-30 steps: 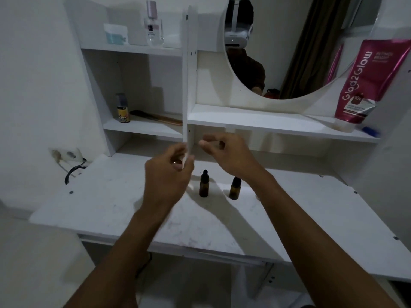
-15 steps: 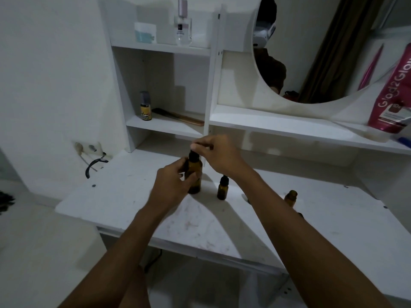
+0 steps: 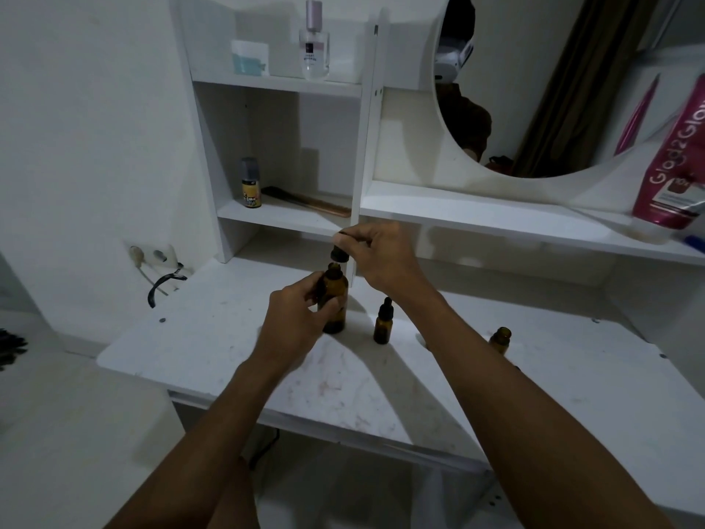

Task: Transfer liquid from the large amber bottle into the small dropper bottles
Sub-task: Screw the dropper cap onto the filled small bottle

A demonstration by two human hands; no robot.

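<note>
Over white desk (image 3: 419, 395), left hand (image 3: 293, 322) grips amber bottle (image 3: 337, 284); right hand (image 3: 381, 257) pinches cap (image 3: 338, 254) above it.

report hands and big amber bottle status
Left hand grips large amber bottle. Right hand pinches cap just above its mouth. Capped dropper bottle, open small bottle alongside; nothing blocking.

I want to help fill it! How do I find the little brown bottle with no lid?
Look at the white tabletop below the round mirror. The lidless small bottle stands farthest right of the brown bottles. Unlike the other small bottle, it has no black dropper top.
</note>
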